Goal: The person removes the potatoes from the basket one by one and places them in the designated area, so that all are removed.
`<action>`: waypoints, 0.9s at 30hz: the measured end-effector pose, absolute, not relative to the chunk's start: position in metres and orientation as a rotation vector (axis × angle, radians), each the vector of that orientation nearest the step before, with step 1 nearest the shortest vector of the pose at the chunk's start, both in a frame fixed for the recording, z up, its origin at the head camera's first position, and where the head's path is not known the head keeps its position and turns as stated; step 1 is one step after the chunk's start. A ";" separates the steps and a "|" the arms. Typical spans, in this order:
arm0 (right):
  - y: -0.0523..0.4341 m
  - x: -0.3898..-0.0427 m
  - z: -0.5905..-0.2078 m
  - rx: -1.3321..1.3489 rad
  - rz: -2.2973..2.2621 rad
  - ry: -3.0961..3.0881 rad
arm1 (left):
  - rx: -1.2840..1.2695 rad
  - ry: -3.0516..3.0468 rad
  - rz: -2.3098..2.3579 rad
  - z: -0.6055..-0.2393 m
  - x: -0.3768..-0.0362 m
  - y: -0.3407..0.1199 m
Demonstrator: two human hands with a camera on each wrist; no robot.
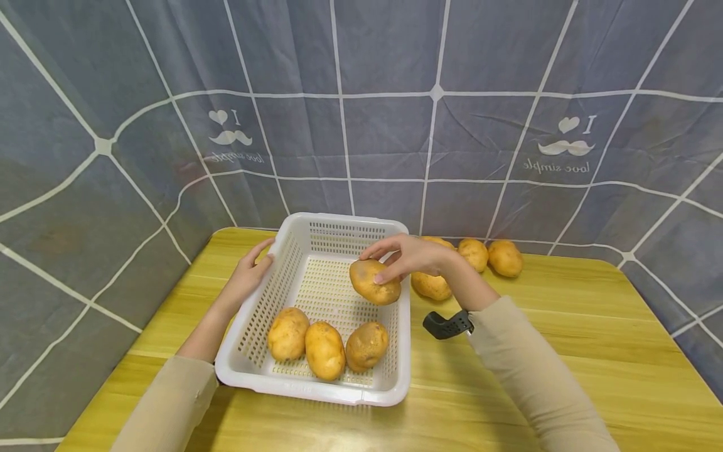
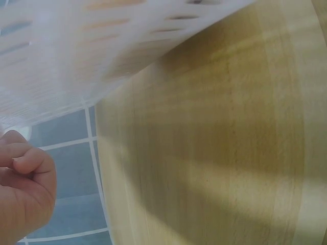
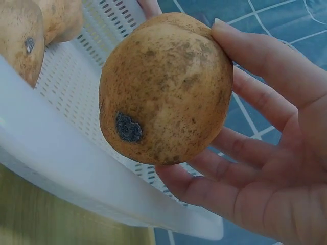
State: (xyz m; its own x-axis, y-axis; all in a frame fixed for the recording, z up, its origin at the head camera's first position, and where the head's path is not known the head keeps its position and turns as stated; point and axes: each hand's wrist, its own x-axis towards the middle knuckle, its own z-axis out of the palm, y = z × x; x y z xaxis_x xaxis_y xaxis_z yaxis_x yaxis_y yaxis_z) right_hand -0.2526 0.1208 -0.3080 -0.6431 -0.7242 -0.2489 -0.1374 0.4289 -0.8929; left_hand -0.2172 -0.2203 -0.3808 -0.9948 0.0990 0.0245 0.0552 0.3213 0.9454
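Observation:
A white perforated basket (image 1: 257, 370) stands on the wooden table (image 1: 565, 351) with three potatoes (image 1: 324, 348) lying along its near side. My right hand (image 1: 409, 254) holds another potato (image 1: 374, 282) over the basket's right side, fingers curved round it; in the right wrist view that potato (image 3: 166, 89) shows a dark spot and sits above the basket rim (image 3: 76, 178). My left hand (image 1: 251, 270) grips the basket's left rim; its curled fingers (image 2: 25, 178) show beside the basket wall (image 2: 102, 56).
Several more potatoes (image 1: 488, 256) lie on the table at the back right, near the grey grid-patterned cloth (image 1: 395, 125) that hangs behind and to the sides. A black strap (image 1: 446, 325) sits at my right wrist.

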 end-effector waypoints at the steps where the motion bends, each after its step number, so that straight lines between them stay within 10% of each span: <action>1: 0.122 -0.252 -0.308 -0.727 -1.206 2.052 | 0.144 2.522 1.807 -0.381 -0.217 -0.220; 27: 0.144 -0.238 -0.304 -0.752 -1.363 2.079 | 0.177 2.510 1.804 -0.382 -0.219 -0.223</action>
